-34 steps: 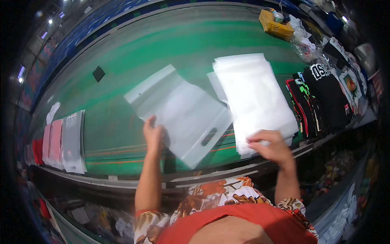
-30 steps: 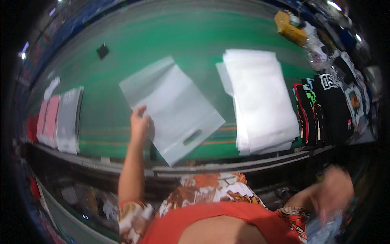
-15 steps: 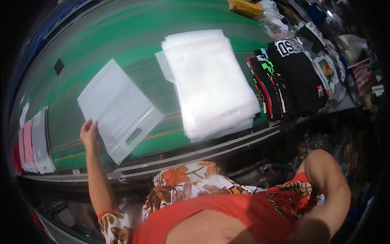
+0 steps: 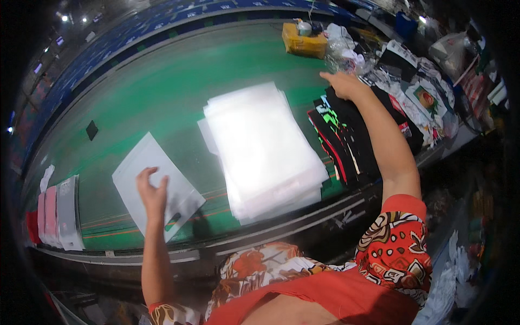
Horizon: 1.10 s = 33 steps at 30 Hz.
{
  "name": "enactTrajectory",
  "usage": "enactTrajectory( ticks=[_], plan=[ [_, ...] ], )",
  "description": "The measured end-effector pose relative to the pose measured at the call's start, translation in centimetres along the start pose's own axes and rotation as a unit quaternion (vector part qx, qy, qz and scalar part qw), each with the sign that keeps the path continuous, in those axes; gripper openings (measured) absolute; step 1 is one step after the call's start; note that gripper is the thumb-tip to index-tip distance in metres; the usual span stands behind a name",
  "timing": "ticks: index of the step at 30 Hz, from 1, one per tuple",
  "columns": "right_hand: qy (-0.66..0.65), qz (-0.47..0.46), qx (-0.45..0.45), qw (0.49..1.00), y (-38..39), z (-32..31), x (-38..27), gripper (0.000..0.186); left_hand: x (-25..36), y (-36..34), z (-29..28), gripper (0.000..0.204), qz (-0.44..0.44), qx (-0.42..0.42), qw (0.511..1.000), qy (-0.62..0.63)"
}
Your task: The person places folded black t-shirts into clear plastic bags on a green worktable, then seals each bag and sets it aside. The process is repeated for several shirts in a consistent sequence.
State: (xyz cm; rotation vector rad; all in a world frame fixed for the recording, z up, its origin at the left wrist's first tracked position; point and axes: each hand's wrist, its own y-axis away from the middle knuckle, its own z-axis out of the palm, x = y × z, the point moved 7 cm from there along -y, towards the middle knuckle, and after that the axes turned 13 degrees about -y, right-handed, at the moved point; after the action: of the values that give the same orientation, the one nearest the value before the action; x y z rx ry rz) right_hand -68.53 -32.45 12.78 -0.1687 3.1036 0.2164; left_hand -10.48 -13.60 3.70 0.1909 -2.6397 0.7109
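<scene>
A single translucent plastic bag (image 4: pixel 142 162) with a cut-out handle lies flat and slanted on the green table. Over it hovers my left hand (image 4: pixel 153 189), thumb and fingers apart and nothing between them. To its right rests a thick stack of whitish translucent bags (image 4: pixel 260 146). My right hand (image 4: pixel 345 86) reaches over the far end of a pile of folded black garments (image 4: pixel 357 132), index finger stretched out to the left. Whether it touches the fabric I cannot tell. Garments with green, red and pale patterned edges (image 4: pixel 331 122) form the pile's left side.
A yellow taped package (image 4: pixel 303 40) sits at the back, beside clear plastic wrapping (image 4: pixel 344 51). Heaped printed clothes (image 4: pixel 433 103) lie at the far right. Packed pink and grey flat items (image 4: pixel 58 211) stand at the left edge. A small dark square (image 4: pixel 92 130) lies on the green surface.
My left hand has left the single bag's edge and moved right, above it. My right arm has swung up from my side to the black garments. The view has tilted upward.
</scene>
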Motion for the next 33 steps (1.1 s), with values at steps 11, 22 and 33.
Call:
enactTrajectory(
  ticks=[11,22,33],
  plan=[
    [-0.397,-0.115,0.165,0.896,5.2,-8.3,2.1,0.056,37.9,1.0,8.8,0.095,0.111,-0.302,0.843,0.432],
    [-0.304,-0.124,0.447,0.832,20.8,-10.2,2.9,0.051,51.9,0.3,11.3,0.058,0.003,-0.313,0.672,0.671],
    [-0.831,-0.026,0.061,0.553,18.5,5.1,0.3,0.08,36.2,-2.5,-4.1,0.046,-0.062,-0.424,0.495,0.756]
  ],
)
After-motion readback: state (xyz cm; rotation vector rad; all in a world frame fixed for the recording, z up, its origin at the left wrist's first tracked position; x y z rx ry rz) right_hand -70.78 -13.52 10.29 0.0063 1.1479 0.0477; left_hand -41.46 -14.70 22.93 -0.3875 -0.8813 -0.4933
